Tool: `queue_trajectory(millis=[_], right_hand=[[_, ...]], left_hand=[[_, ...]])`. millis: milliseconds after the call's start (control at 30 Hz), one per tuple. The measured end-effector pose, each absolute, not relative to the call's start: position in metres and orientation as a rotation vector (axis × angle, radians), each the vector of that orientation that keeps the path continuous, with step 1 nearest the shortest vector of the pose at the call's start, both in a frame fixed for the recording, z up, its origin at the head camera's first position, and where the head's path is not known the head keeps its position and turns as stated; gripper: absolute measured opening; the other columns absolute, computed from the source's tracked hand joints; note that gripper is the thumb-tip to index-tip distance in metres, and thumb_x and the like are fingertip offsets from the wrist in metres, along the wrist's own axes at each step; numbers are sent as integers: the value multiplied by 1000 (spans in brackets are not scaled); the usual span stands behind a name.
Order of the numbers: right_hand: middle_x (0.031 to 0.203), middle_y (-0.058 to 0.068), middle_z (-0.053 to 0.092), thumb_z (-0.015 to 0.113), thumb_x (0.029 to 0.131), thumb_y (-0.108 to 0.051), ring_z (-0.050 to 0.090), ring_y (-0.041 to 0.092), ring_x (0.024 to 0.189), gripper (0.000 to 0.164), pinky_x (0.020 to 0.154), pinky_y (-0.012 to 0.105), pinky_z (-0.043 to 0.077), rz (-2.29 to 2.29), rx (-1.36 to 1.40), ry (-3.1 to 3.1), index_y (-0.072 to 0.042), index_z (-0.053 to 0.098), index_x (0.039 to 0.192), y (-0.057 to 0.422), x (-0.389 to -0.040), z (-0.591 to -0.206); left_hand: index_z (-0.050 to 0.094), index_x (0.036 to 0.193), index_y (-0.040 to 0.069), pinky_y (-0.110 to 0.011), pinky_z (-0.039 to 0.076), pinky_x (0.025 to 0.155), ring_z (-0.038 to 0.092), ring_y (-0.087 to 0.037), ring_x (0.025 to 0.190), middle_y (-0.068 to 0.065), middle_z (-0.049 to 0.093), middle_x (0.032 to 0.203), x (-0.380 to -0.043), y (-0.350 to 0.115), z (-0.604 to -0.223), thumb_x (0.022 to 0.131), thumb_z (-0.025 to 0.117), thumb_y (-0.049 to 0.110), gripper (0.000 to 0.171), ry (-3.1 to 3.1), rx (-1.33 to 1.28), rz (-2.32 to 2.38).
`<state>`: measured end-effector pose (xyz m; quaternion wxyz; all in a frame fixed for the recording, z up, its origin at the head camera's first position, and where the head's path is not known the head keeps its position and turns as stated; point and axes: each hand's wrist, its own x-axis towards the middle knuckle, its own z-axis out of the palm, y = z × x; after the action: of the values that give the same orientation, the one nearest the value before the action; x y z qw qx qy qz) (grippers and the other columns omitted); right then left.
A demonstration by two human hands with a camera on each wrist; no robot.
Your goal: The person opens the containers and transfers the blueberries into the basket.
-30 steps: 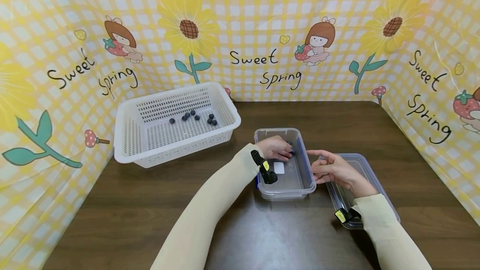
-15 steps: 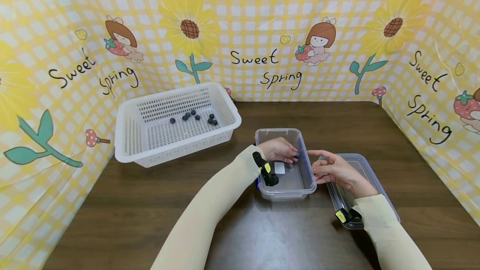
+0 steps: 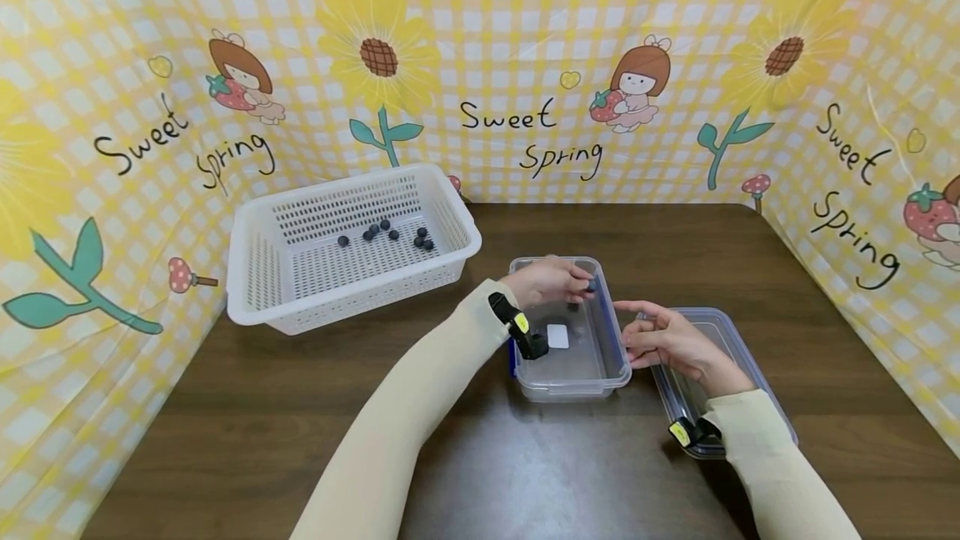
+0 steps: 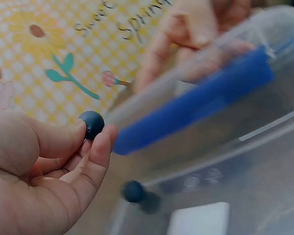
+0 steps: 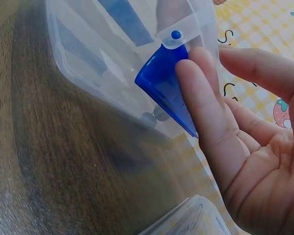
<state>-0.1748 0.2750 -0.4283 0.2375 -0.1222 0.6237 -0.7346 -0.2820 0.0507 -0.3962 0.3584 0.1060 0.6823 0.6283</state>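
Observation:
My left hand (image 3: pixel 549 282) pinches a blueberry (image 4: pixel 92 125) between thumb and fingertip, over the far part of a clear plastic food container (image 3: pixel 572 391) with blue clips. Below it, another blueberry (image 4: pixel 133 191) lies on the container's floor near a white square label (image 3: pixel 557 336). Outside the container's right wall is my right hand (image 3: pixel 671 344), its fingers fairly straight and resting at the blue clip (image 5: pixel 161 81). A white slotted basket (image 3: pixel 352 300) to the left holds several more blueberries (image 3: pixel 385 225).
A clear lid (image 3: pixel 716 325) lies on the brown wooden table (image 3: pixel 480 457), right of the container and partly under my right forearm. A yellow checked cloth (image 3: pixel 525 48) with printed flowers surrounds the table at the back and sides.
My left hand has lifted and moved toward the container's far end, bringing up one blueberry and leaving another visible on the floor. The right hand has stayed in place.

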Motion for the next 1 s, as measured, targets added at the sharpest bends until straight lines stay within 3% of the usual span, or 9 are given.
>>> queue_trajectory(millis=[100,233,367,467,567,767,900,1000], right_hand=[[89,6,69,56,94,11,71,18,74,47,70,35,62,-2013,-336,1708,-13,51,134,275,-175,-428],[90,7,69,56,94,11,71,18,75,47,70,35,62,-2014,-341,1703,-15,52,133,275,-175,-427],[90,7,69,57,94,11,71,18,75,47,70,35,62,-2014,-345,1706,-15,53,133,275,-175,-426],[90,7,69,57,94,11,71,19,75,48,70,35,62,-2012,-343,1709,-13,52,134,275,-175,-427],[90,7,69,57,93,11,70,19,75,48,70,35,62,-2008,-334,1713,-12,51,136,275,-175,-427],[90,7,69,58,93,11,70,19,75,49,70,35,62,-1999,-318,1723,-10,49,137,275,-175,-426],[90,8,69,57,94,11,70,19,75,50,70,35,62,-1993,-314,1732,-8,47,139,275,-175,-426],[90,8,69,58,93,10,71,19,75,51,70,35,62,-1989,-307,1741,-7,46,140,275,-175,-426]], left_hand=[[55,131,-14,-44,46,106,64,-24,98,-27,61,123,-287,44,-383,101,51,-5,31,1760,277,1677],[53,132,-15,-46,43,109,60,-34,108,-30,60,122,-294,35,-368,101,49,-7,32,1732,272,1754],[51,133,-16,-33,53,93,57,-39,116,-25,62,113,-302,24,-355,101,47,-9,33,1708,263,1841],[48,135,-16,-23,56,77,63,-30,103,-25,60,117,-309,13,-347,101,47,-9,35,1698,247,1911],[47,136,-16,-21,57,75,65,-22,90,-28,58,124,-317,-3,-341,101,47,-10,36,1681,219,1982],[45,139,-14,-21,57,78,66,-17,82,-15,64,100,-332,-40,-332,101,48,-8,39,1680,149,2107],[41,143,-13,-17,56,74,64,-24,102,-25,57,127,-343,-65,-328,102,46,-7,42,1680,98,2171],[37,146,-10,-19,55,84,54,-31,126,-26,41,148,-349,-83,-326,103,44,-5,44,1670,36,2206]])
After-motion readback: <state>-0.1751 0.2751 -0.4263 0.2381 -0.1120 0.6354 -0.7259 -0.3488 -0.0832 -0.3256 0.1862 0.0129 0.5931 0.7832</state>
